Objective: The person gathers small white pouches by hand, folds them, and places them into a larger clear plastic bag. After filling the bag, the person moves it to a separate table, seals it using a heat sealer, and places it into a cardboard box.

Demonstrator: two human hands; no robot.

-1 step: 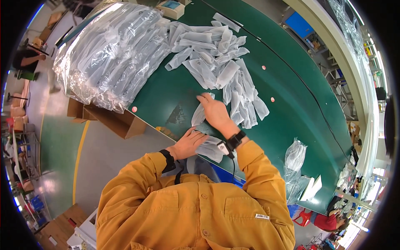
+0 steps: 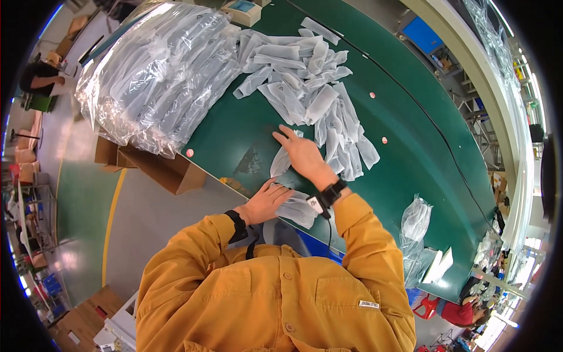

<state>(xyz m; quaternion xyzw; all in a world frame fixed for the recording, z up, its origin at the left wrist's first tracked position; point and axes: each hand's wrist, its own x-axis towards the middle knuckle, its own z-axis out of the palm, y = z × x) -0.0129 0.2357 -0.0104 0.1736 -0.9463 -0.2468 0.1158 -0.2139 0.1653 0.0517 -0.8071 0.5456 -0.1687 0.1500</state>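
Note:
My right hand [image 2: 307,158] is over the green table top, palm down, its fingers spread and nothing visible between them. Beneath and beside it lies a frosted plastic bag [image 2: 280,164]. Close to the table's near edge, my left hand [image 2: 267,201] rests with fingers stretched out on another frosted bag [image 2: 300,212], which looks flat and wrinkled. Beyond my right hand spreads a loose pile of similar frosted bags [image 2: 321,104], each seeming to hold something pale that I cannot make out.
At the far left sits a large clear sack [image 2: 158,76] packed with frosted bags. Below it stands an open cardboard box [image 2: 167,170]. A black cable [image 2: 422,111] crosses the green table [image 2: 404,170]. Clear plastic wrapping [image 2: 415,223] lies at the right. Another person [image 2: 44,81] is far left.
The fingers of my right hand have spread apart and lifted slightly. My left hand stays in place on its bag.

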